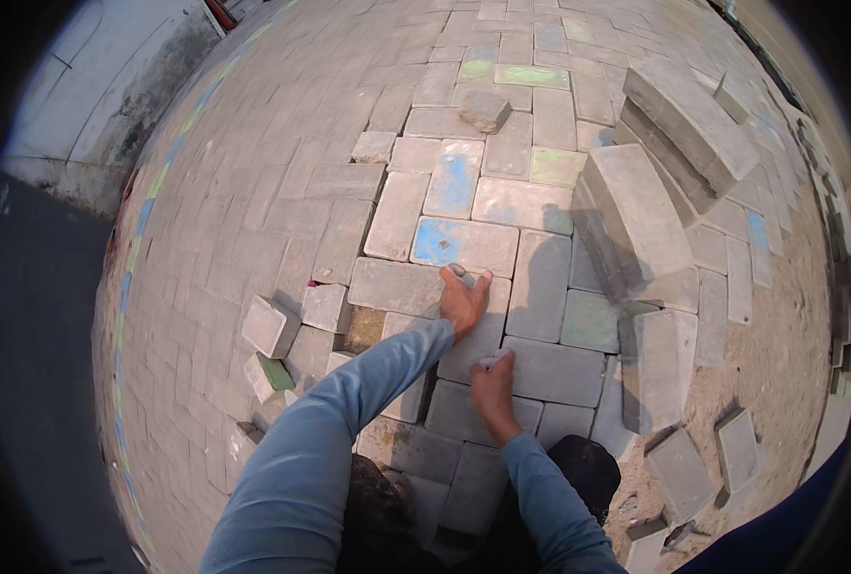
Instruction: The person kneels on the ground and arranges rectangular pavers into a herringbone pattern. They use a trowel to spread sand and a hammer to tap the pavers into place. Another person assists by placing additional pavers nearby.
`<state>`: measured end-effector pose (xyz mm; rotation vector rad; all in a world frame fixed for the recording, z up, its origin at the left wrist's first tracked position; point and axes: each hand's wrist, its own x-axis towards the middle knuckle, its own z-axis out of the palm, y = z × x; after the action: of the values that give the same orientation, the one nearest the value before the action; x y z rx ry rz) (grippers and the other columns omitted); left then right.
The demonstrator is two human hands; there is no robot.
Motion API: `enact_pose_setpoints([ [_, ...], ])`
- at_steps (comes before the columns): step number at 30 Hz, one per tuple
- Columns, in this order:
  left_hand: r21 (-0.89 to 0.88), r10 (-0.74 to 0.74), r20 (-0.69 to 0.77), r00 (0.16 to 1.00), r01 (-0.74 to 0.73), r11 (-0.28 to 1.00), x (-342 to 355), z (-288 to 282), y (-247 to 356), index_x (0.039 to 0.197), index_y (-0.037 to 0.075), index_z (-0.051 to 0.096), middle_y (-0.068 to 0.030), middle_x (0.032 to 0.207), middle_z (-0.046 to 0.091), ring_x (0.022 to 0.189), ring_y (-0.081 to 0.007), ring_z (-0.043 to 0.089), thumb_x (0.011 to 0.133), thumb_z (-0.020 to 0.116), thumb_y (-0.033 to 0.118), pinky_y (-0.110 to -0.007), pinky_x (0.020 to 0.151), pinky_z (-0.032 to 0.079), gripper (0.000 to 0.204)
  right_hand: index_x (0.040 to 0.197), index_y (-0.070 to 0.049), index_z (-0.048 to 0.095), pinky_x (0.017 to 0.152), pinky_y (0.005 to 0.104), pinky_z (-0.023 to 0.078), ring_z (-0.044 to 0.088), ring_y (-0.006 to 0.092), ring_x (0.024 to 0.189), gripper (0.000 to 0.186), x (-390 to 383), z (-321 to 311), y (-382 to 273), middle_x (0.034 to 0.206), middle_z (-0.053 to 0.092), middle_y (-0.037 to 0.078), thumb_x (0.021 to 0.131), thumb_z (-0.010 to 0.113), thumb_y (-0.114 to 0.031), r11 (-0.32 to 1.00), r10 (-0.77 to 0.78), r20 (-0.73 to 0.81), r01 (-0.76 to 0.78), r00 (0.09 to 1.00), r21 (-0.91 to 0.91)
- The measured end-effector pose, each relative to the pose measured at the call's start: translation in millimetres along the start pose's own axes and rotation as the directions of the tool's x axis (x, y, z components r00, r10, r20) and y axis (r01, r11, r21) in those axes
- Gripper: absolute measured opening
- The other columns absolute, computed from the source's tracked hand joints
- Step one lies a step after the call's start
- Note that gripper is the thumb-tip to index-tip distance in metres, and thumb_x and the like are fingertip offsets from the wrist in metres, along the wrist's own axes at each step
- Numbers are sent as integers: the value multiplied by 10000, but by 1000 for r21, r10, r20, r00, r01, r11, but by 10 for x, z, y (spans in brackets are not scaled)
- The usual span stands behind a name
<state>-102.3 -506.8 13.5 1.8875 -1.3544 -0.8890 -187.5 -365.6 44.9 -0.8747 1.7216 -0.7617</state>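
My left hand [464, 304] reaches across the paving, fingertips and thumb spread apart. They rest by the joint between a grey paver and a blue-stained concrete paver [487, 251]. Closer to me, my right hand [494, 394] is closed, fingers curled and thumb drawn in, over the near end of a grey paver [475, 342] lying lengthwise between both hands. What its fingertips hold, if anything, is hidden. Just right of that hand another grey paver [554, 370] lies crosswise. Left of my left forearm, a bare gap [365, 329] shows sand between pavers.
Stacked kerb-like concrete blocks [636, 215] stand on the right, with loose pavers [682, 474] on sand [731, 383] below them. More loose pavers [270, 325] sit at left. A broken chunk [486, 111] lies ahead. A stained wall [110, 96] rises at far left.
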Motion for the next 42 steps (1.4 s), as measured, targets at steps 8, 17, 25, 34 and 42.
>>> enact_pose_setpoints([
  [8, 56, 73, -118, 990, -67, 996, 118, 80, -187, 1162, 7, 380, -266, 955, 636, 902, -486, 655, 1015, 588, 250, -553, 808, 476, 352, 1147, 39, 452, 875, 428, 501, 635, 319, 920, 357, 12, 21, -25, 982, 618, 170, 860, 639, -65, 999, -22, -36, 21, 999, -32],
  [17, 61, -17, -17, 1000, 18, 998, 198, -85, -106, 1122, 30, 462, -243, 959, 660, 911, -438, 676, 985, 587, 165, -520, 830, 499, 229, 1113, 49, 473, 868, 461, 505, 662, 367, 951, 335, 64, 27, 41, 986, 645, 219, 859, 647, -82, 993, -71, -78, 64, 994, -95],
  [25, -375, 105, 284, 953, 9, 927, 26, -1291, 6, 1196, 7, 545, -121, 1111, 679, 1023, -212, 648, 1014, 503, 2, -345, 894, 508, 187, 1242, 88, 475, 897, 519, 495, 614, 467, 1037, 468, -5, -244, -153, 1125, 589, 288, 878, 630, -161, 870, -163, 90, 187, 982, -456],
  [34, 495, 260, -107, 960, -175, 851, -2103, -2511, -1515, 1313, 1, 556, -231, 1454, 532, 1392, -444, 459, 1005, 547, 47, -518, 1164, 356, 312, 1172, -1, 632, 865, 495, 499, 620, 402, 1001, 304, 211, -427, -139, 1077, 584, 214, 904, 601, -141, 714, -476, 63, 427, 877, -556],
  [42, 567, 169, -77, 983, -96, 818, -2113, -2323, -1780, 1554, -23, 334, -297, 1631, 270, 1524, -466, 236, 1068, 513, 317, -572, 1252, 164, 620, 1307, -39, 604, 994, 523, 435, 543, 382, 1195, 447, 687, 160, -620, 1206, 570, 198, 903, 656, -223, 429, -634, 157, 514, 757, -743],
])
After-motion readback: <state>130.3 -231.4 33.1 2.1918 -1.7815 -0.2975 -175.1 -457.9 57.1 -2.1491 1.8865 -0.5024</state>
